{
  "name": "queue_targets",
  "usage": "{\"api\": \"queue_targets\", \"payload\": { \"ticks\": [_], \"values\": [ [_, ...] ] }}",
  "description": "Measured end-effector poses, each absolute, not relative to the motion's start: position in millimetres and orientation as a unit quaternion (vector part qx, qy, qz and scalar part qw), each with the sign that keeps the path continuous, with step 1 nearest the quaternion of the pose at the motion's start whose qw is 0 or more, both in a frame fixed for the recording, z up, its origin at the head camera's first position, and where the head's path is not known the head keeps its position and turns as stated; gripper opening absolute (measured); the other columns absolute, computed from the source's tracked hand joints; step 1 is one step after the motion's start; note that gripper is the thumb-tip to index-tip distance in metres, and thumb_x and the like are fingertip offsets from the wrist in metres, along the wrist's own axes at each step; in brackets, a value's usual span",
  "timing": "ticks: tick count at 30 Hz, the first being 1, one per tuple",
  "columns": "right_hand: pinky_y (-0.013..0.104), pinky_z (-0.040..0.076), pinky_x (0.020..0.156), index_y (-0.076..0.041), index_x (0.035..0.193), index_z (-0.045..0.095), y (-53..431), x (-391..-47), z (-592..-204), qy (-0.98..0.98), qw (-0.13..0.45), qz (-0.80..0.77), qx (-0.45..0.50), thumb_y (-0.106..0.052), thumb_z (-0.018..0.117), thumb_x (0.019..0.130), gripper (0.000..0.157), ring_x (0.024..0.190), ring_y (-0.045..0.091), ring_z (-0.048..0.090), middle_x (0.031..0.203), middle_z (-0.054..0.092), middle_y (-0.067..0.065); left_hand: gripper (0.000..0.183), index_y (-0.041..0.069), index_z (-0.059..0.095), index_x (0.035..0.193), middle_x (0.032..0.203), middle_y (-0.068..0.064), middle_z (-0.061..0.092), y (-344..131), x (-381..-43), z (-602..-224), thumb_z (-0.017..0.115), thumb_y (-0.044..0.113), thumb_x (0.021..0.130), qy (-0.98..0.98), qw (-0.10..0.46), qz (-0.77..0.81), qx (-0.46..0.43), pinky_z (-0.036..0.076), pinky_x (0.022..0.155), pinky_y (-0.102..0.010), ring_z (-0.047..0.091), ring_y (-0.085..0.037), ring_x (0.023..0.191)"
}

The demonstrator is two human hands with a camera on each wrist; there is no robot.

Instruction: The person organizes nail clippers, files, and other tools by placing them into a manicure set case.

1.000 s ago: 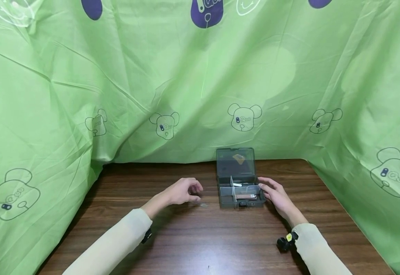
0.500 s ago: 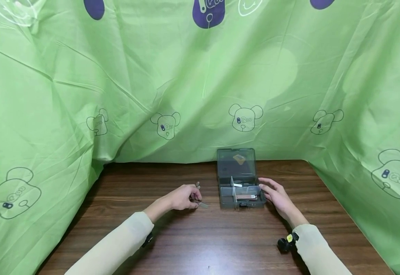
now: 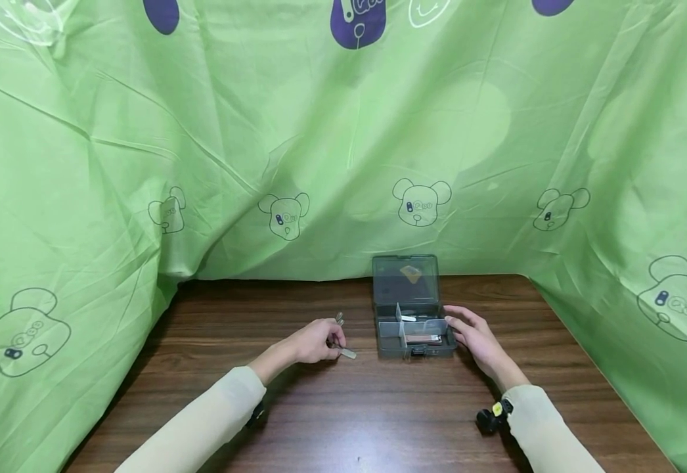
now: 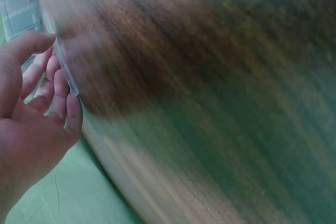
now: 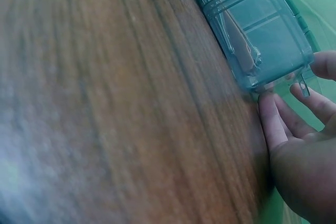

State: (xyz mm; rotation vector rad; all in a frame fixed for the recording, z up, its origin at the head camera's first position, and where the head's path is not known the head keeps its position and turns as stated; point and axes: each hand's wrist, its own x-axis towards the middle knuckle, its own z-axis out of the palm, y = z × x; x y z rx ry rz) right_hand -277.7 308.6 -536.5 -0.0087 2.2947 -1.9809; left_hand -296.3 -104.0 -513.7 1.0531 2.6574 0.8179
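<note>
My left hand [image 3: 318, 340] bends over the table, pinching a slim, flat, greyish strip [image 3: 348, 353] between thumb and fingers. One end shows by the thumb, and another shiny bit pokes out beyond the far fingers; the hand hides its middle. In the left wrist view the strip [image 4: 67, 69] runs along the fingertips. The right hand [image 3: 476, 335] rests its loosely extended fingers against the right side of a smoky clear compartment box [image 3: 387, 351], whose lid [image 3: 405, 282] stands up. A nail clipper [image 3: 423, 339] lies in its front right compartment, with a small white piece [image 3: 408, 318] behind.
The box stands toward the back of the dark wood table [image 3: 332, 414], right of my left hand. A green patterned cloth [image 3: 343, 131] hangs behind the table and down both sides. An orange sticker [image 3: 410, 273] shows on the lid.
My left hand has closed its thumb and fingers on the strip, which lay under the fingertips before, and has shifted slightly. The right hand and box have stayed put.
</note>
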Motion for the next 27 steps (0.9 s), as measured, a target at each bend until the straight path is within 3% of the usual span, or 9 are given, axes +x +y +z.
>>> {"api": "queue_targets", "payload": {
  "ticks": [10,27],
  "values": [
    [0.021,0.052,0.099,-0.004,0.157,0.045,307.2,-277.6,-536.2,0.755,0.055,-0.653,0.001,-0.030,0.056,0.112,0.053,0.136,0.027,0.054,0.160,0.043,0.021,0.012,0.012,0.072,0.093,0.085,0.007,0.064,-108.2,-295.8,-513.2,0.077,0.001,0.091,0.884,0.107,0.287,0.352,0.054,0.073,-0.023,0.060,-0.005,0.079],
    [0.022,0.053,0.098,-0.003,0.156,0.046,306.4,-277.0,-536.9,0.751,0.051,-0.659,0.005,-0.034,0.060,0.109,0.058,0.132,0.024,0.057,0.159,0.044,0.021,0.007,0.013,0.074,0.096,0.083,0.013,0.067,-96.1,-294.8,-482.6,0.077,0.007,0.096,0.871,0.139,0.264,0.391,0.056,0.074,-0.021,0.063,-0.002,0.078]
  ]
}}
